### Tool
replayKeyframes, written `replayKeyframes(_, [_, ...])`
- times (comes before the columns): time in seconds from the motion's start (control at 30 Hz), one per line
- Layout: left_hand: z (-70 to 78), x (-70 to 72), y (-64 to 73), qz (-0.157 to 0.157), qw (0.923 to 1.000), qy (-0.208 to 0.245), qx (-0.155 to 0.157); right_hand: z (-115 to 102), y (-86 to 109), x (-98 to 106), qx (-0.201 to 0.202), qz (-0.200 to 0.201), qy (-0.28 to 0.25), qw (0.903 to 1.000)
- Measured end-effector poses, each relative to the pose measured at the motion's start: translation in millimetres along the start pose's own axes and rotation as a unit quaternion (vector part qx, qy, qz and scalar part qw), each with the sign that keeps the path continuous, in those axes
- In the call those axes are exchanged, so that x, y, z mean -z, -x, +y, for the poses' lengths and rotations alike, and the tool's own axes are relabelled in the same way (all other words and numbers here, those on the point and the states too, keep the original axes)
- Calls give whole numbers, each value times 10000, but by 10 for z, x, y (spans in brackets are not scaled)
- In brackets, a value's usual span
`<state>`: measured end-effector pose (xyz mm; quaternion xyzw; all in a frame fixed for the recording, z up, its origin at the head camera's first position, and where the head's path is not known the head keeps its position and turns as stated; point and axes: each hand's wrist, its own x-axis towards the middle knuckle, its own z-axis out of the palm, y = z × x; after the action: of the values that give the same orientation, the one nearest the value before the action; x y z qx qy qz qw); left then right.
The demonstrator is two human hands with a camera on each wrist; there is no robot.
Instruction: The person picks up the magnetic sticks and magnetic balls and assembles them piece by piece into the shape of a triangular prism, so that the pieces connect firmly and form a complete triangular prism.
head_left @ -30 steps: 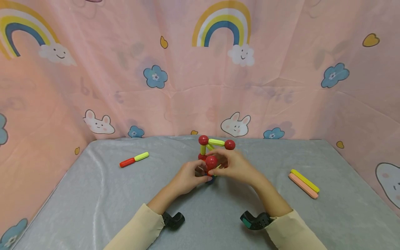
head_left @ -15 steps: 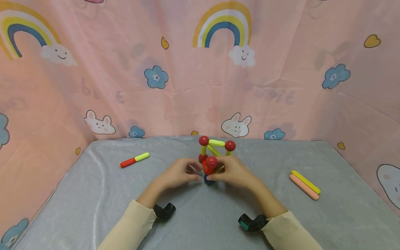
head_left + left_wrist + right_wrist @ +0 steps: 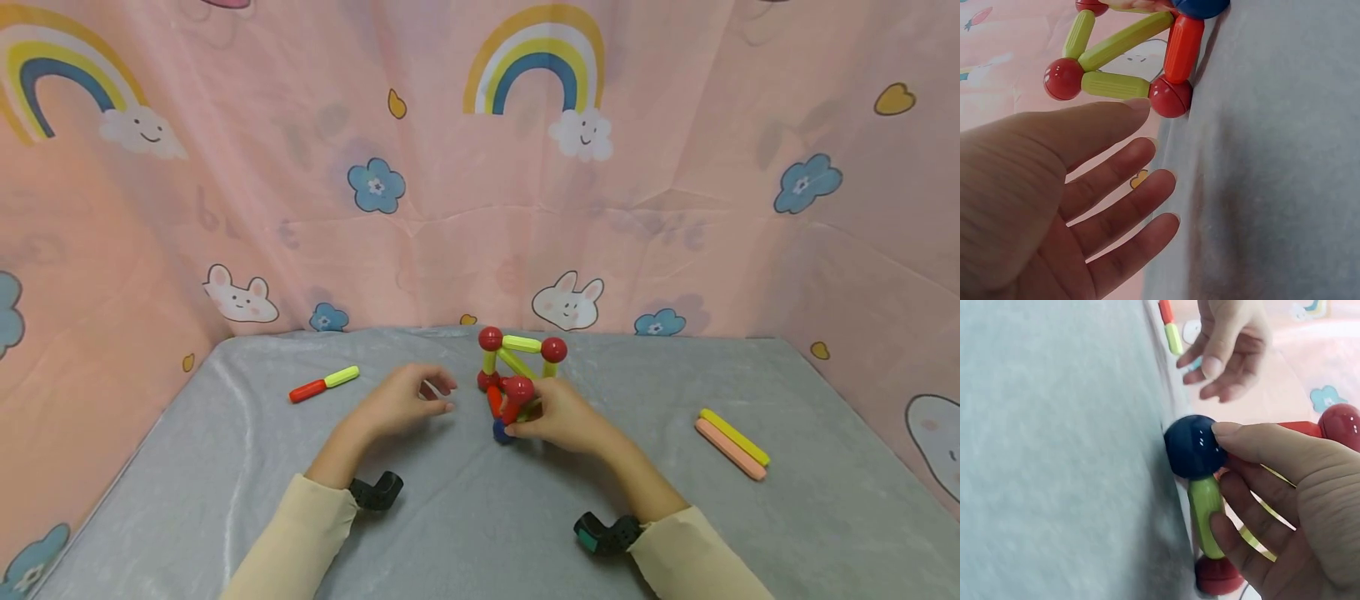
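Observation:
A ball-and-stick construction (image 3: 521, 343) of lime and red rods with red balls stands on the grey cloth, near the middle of the head view. At its near lower corner is a blue ball (image 3: 1195, 447); a raised red ball (image 3: 519, 390) tops a red rod above it. My right hand (image 3: 570, 417) grips this corner, thumb against the blue ball, fingers curled behind and partly hidden. My left hand (image 3: 401, 400) is apart from the construction, to its left, fingers relaxed and holding nothing. In the left wrist view, a lower red ball (image 3: 1170, 97) lies just beyond the thumb.
A red rod (image 3: 307, 391) and a lime rod (image 3: 341, 376) lie end to end at the left on the grey cloth (image 3: 450, 533). At the right, a yellow stick (image 3: 735, 437) and a peach stick (image 3: 729, 450) lie side by side. A pink patterned curtain (image 3: 480, 242) hangs behind.
My left hand has let go of the front corner and moved away to the left. My right hand has shifted lower, toward the blue ball; the raised red ball now leans slightly right.

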<state>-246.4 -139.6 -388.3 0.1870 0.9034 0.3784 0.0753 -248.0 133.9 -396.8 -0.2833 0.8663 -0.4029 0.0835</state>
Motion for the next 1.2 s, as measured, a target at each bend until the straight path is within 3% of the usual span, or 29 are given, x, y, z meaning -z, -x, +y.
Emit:
replayKeyframes(0.47, [11,-78,-10,-57,9998,-184,66,-43,11,-32,174,20,640,9978])
replayKeyframes(0.63, [75,-124,-18,-182,9988,-78,-447,-71,16,-45,321,59,730,9968])
replayKeyframes(0.83, [209,-236,-45,-235,9928,454,-1081,-76,41,-46,435,99,711,9965])
replayKeyframes(1.03, [306,-392,-61,-31,9922,360,-1197,-71,82,12,495,69,803,9955])
replayKeyframes(1.2, [292,-499,-64,142,9925,260,-1182,-27,261,192,337,92,870,9956])
